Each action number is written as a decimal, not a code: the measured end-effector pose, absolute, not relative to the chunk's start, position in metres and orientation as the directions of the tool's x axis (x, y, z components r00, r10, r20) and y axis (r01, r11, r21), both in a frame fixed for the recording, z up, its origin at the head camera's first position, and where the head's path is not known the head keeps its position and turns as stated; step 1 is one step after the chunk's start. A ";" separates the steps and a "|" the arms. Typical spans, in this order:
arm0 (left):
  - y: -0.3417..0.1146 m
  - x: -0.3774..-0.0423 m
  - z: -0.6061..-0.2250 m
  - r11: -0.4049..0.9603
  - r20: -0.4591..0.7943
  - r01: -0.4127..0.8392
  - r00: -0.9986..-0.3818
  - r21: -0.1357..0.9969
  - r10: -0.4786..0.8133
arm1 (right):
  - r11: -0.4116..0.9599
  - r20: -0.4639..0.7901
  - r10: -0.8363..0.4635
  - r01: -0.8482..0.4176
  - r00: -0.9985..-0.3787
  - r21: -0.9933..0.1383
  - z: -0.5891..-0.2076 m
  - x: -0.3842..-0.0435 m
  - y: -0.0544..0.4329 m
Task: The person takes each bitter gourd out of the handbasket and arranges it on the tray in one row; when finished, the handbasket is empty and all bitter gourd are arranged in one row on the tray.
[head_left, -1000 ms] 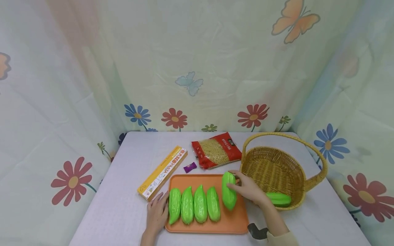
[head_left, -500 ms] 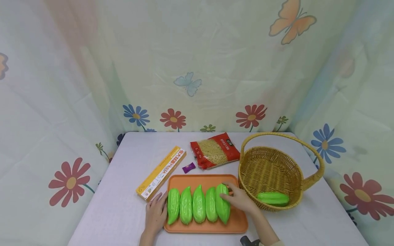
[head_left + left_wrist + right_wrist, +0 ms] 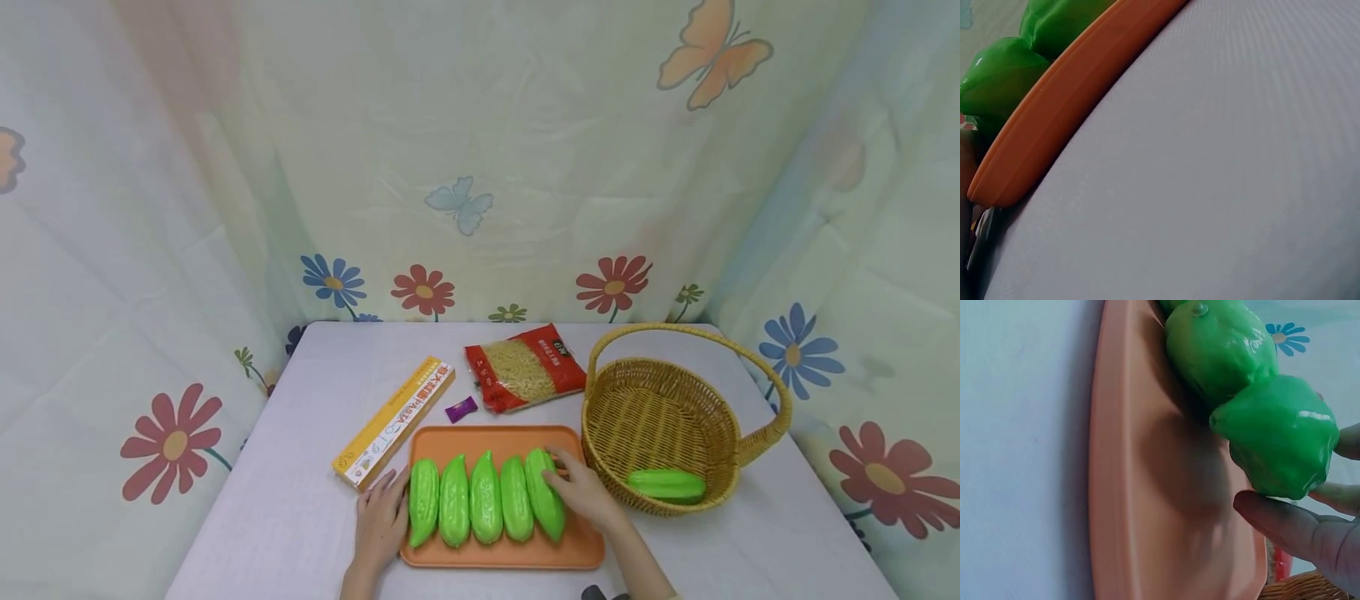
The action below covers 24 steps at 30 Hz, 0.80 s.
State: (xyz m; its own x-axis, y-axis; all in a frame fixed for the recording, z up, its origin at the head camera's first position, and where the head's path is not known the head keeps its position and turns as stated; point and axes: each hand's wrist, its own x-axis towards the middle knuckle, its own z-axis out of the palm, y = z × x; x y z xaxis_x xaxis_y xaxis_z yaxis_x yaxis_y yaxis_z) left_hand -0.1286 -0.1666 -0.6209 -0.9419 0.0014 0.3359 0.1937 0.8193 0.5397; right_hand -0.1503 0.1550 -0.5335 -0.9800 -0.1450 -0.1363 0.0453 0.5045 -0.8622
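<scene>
A row of several glossy green bitter melons [image 3: 486, 500] lies lengthwise on an orange tray [image 3: 576, 546]. My right hand [image 3: 588, 497] holds the rightmost bitter melon [image 3: 544, 496] near its far end. In the right wrist view, thumb and fingertips [image 3: 1272, 519] meet that melon [image 3: 1282, 440], which sits against its neighbour [image 3: 1219, 350]. The held one slants, its near end toward the right. My left hand [image 3: 381, 518] rests at the tray's left edge, fingers extended forward beside the leftmost melon [image 3: 424, 502]. The left wrist view mostly shows the tray's side [image 3: 1054, 119] and the tablecloth.
Right of the tray stands a wicker basket [image 3: 708, 387] with a tall handle and one bitter melon [image 3: 666, 484] inside. Behind the tray lie a red pasta bag [image 3: 525, 367], a small purple wrapped candy [image 3: 461, 408] and, to the left, a yellow-white pasta box [image 3: 394, 422].
My right hand has moved left and lowered its bitter melon from over the tray to the row's right end, then slanted it slightly. My left hand has stayed at the tray's edge.
</scene>
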 end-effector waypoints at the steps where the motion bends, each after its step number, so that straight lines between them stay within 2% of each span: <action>1: -0.167 -0.129 -0.621 0.818 0.336 0.195 -0.942 0.541 0.002 | 0.501 -0.135 -0.145 0.045 -0.980 -0.864 -0.534 -0.150 0.155; 15: -0.166 -0.131 -0.622 0.813 0.366 0.222 -0.931 0.538 0.012 | 0.507 -0.174 -0.163 0.069 -0.971 -0.859 -0.529 -0.148 0.155; 24: -0.166 -0.129 -0.625 0.822 0.399 0.231 -0.917 0.521 0.005 | 0.490 -0.152 -0.201 0.034 -0.968 -0.871 -0.531 -0.148 0.153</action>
